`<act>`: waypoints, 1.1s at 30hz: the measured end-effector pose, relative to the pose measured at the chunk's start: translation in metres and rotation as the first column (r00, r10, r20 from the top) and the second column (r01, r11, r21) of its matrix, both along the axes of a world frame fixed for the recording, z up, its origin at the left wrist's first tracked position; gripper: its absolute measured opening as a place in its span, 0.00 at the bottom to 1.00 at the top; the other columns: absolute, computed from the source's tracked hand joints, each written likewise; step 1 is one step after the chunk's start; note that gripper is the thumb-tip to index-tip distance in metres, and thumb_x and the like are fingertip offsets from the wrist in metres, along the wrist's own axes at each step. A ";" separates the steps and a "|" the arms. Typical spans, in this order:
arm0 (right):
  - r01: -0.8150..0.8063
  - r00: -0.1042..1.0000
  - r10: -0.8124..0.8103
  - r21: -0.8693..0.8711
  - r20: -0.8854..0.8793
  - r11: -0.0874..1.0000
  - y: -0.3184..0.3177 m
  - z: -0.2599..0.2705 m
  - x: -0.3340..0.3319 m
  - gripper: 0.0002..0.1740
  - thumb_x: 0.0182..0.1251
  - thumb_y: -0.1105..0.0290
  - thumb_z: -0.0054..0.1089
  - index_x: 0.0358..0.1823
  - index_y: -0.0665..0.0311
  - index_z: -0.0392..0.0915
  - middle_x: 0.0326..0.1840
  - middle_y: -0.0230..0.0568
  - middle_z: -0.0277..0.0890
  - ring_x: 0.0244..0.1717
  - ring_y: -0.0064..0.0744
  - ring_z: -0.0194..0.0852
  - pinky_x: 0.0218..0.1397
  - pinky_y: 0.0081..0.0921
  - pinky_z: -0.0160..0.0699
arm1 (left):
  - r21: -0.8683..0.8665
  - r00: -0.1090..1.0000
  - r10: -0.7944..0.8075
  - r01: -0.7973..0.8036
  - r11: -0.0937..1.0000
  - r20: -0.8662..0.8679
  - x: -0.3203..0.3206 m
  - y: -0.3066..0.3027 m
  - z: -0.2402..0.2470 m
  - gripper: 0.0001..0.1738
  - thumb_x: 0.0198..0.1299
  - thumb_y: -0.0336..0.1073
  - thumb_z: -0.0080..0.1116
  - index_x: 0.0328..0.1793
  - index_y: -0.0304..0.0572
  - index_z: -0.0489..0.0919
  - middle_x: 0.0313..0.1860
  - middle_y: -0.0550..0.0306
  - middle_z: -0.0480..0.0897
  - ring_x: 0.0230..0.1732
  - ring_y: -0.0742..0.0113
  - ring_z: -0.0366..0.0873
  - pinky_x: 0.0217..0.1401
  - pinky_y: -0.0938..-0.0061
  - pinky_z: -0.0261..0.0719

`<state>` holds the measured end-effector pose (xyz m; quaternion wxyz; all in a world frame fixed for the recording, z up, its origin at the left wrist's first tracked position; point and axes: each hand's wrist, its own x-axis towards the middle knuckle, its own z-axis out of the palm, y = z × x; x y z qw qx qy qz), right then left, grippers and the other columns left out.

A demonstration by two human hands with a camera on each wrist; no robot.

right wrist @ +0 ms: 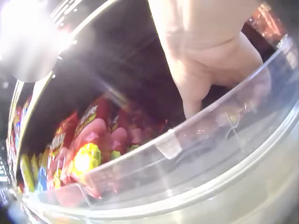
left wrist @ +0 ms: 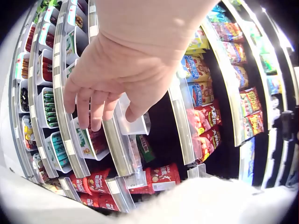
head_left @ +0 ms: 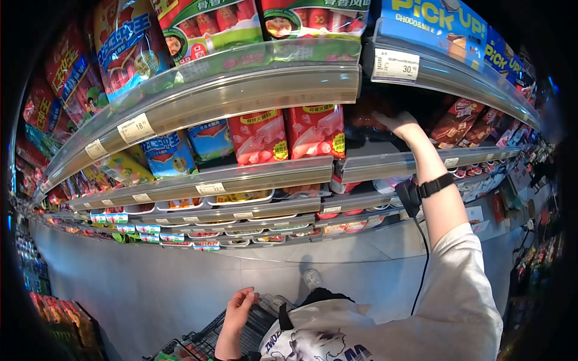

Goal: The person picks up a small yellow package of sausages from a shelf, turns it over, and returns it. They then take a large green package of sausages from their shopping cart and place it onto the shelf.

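The right hand (head_left: 395, 124) is deep in the shelf (head_left: 374, 148), past the clear guard (right wrist: 187, 161) along its front edge, and the red packs (right wrist: 100, 133) lie just to that hand's left and a little further in. The fingertips are lost in shadow from the head view and smeared behind the guard in the wrist view, so I cannot tell whether they have closed on a pack or only touch one. The step looks like picking one pack from the back row. To do it well, the hand should take the pack across its flat face, thumb on one side and fingers on the other. Pinching a corner would likely let the soft bag sag and catch. The pack then has to rise above the guard's lip before it comes toward the body, because dragging it straight out would probably jam it against the plastic. The left hand (head_left: 238, 307) hangs low with fingers loosely curled, holding nothing, right above the cart (head_left: 201, 343). It is well placed to steady that.
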<state>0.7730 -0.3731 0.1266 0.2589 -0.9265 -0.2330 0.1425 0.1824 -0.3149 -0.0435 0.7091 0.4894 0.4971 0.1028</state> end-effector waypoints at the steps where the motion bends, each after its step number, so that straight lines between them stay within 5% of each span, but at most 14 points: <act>1: 0.005 1.000 -0.005 0.005 0.000 1.000 -0.001 -0.001 -0.003 0.48 0.46 0.40 0.70 0.52 0.82 0.71 0.40 0.62 0.78 0.44 0.58 0.79 0.48 0.41 0.77 | -0.003 1.000 0.010 -0.010 1.000 0.006 0.001 0.001 0.003 0.18 0.66 0.38 0.55 0.57 0.33 0.73 0.45 0.52 0.81 0.47 0.67 0.77 0.55 0.74 0.73; 3: 0.231 0.972 -0.220 0.156 -0.087 0.960 0.002 0.011 -0.033 0.32 0.50 0.42 0.68 0.38 0.69 0.80 0.27 0.40 0.80 0.35 0.39 0.80 0.45 0.38 0.78 | 0.010 1.000 -0.004 0.004 1.000 -0.002 0.001 0.002 0.008 0.18 0.66 0.38 0.55 0.57 0.33 0.73 0.46 0.52 0.81 0.47 0.67 0.77 0.55 0.74 0.73; 6: 0.217 0.962 -0.094 0.504 -0.257 0.836 -0.004 0.015 -0.040 0.24 0.55 0.54 0.69 0.40 0.69 0.79 0.32 0.40 0.79 0.29 0.34 0.78 0.36 0.29 0.80 | 0.030 0.999 -0.034 0.035 0.999 -0.013 -0.002 0.003 0.006 0.18 0.67 0.39 0.54 0.58 0.37 0.74 0.47 0.54 0.82 0.47 0.67 0.78 0.51 0.76 0.72; 7: 0.221 0.961 -0.099 0.504 -0.259 0.835 -0.011 0.017 -0.043 0.24 0.55 0.54 0.69 0.40 0.69 0.79 0.32 0.40 0.79 0.29 0.34 0.78 0.36 0.29 0.80 | 0.039 0.998 -0.060 0.061 0.997 -0.022 -0.003 0.003 0.005 0.18 0.67 0.41 0.53 0.59 0.42 0.74 0.47 0.56 0.82 0.47 0.68 0.79 0.48 0.79 0.71; 9: 0.382 0.878 0.039 0.748 -0.476 0.543 -0.032 0.033 -0.065 0.18 0.59 0.63 0.65 0.44 0.70 0.77 0.39 0.45 0.79 0.24 0.30 0.77 0.28 0.19 0.80 | 0.037 0.997 -0.070 0.071 0.997 -0.019 -0.005 0.005 0.008 0.18 0.67 0.41 0.53 0.59 0.42 0.74 0.47 0.56 0.82 0.47 0.69 0.79 0.48 0.79 0.71; 11: 0.542 0.712 0.298 0.768 -0.635 0.340 -0.070 0.033 -0.085 0.20 0.61 0.66 0.62 0.52 0.71 0.73 0.47 0.44 0.78 0.42 0.32 0.78 0.36 0.21 0.81 | 0.032 0.998 -0.067 0.068 0.997 -0.012 -0.004 0.007 0.007 0.18 0.67 0.41 0.53 0.59 0.42 0.74 0.47 0.56 0.82 0.47 0.69 0.79 0.48 0.78 0.71; 13: 0.512 0.527 0.574 0.773 -0.627 0.374 -0.125 0.012 -0.092 0.28 0.63 0.64 0.61 0.60 0.72 0.66 0.52 0.54 0.75 0.41 0.35 0.80 0.40 0.25 0.83 | 0.005 0.996 -0.088 0.088 0.996 0.005 -0.003 0.008 0.000 0.19 0.67 0.42 0.53 0.59 0.42 0.74 0.48 0.56 0.82 0.48 0.69 0.78 0.50 0.77 0.70; 17: 0.151 0.423 0.748 0.854 -0.511 0.498 -0.189 -0.024 -0.143 0.40 0.54 0.72 0.65 0.68 0.73 0.57 0.62 0.57 0.68 0.59 0.44 0.73 0.56 0.36 0.77 | -0.030 0.994 -0.113 0.113 0.993 -0.007 0.004 0.008 -0.006 0.19 0.67 0.44 0.53 0.59 0.42 0.74 0.48 0.57 0.82 0.49 0.69 0.78 0.52 0.76 0.70; 20: 0.094 0.314 0.681 0.735 -0.662 0.671 -0.198 -0.069 -0.164 0.42 0.50 0.77 0.65 0.68 0.72 0.57 0.63 0.52 0.66 0.57 0.41 0.73 0.58 0.39 0.73 | 0.000 0.985 -0.173 0.173 0.985 0.001 0.010 0.011 -0.009 0.20 0.67 0.44 0.53 0.59 0.40 0.74 0.49 0.56 0.81 0.49 0.69 0.77 0.53 0.75 0.70; 22: 0.111 0.477 0.400 0.505 -0.783 0.856 -0.160 -0.076 -0.205 0.39 0.49 0.75 0.67 0.65 0.70 0.61 0.60 0.44 0.70 0.57 0.33 0.71 0.55 0.28 0.73 | -0.006 0.987 -0.161 0.161 0.987 0.001 0.014 0.012 -0.007 0.20 0.67 0.43 0.53 0.59 0.38 0.73 0.49 0.55 0.81 0.50 0.68 0.77 0.54 0.74 0.71; 24: 0.234 0.565 0.312 0.511 -0.764 0.827 -0.122 -0.105 -0.221 0.38 0.52 0.76 0.67 0.64 0.67 0.58 0.55 0.40 0.71 0.50 0.26 0.73 0.45 0.23 0.76 | -0.010 0.988 -0.154 0.155 0.988 0.005 0.015 0.008 -0.008 0.20 0.67 0.42 0.53 0.59 0.37 0.73 0.49 0.53 0.80 0.50 0.67 0.77 0.56 0.73 0.71; 28: 0.134 0.891 0.322 0.865 -0.319 0.484 -0.032 -0.175 -0.235 0.31 0.59 0.82 0.59 0.61 0.63 0.54 0.49 0.38 0.68 0.39 0.20 0.72 0.31 0.20 0.74 | -0.002 0.995 -0.100 0.100 0.995 0.028 0.006 0.001 -0.009 0.19 0.67 0.38 0.53 0.58 0.33 0.73 0.49 0.52 0.80 0.50 0.64 0.77 0.58 0.70 0.73; 31: 0.278 0.857 0.314 0.880 -0.408 0.386 0.023 -0.182 -0.231 0.30 0.60 0.83 0.58 0.60 0.63 0.54 0.48 0.39 0.68 0.33 0.20 0.72 0.25 0.19 0.72 | -0.012 0.999 -0.026 0.026 1.000 0.021 -0.010 -0.007 -0.016 0.18 0.66 0.36 0.54 0.58 0.33 0.73 0.47 0.53 0.80 0.49 0.68 0.76 0.56 0.73 0.73; 33: 0.202 0.820 0.452 0.917 -0.351 0.344 0.054 -0.201 -0.202 0.28 0.61 0.84 0.57 0.59 0.64 0.55 0.49 0.40 0.69 0.33 0.23 0.74 0.24 0.22 0.74 | -0.029 0.999 0.038 -0.038 0.999 0.026 -0.021 -0.011 -0.020 0.19 0.66 0.36 0.55 0.58 0.33 0.73 0.46 0.55 0.81 0.47 0.71 0.76 0.54 0.77 0.72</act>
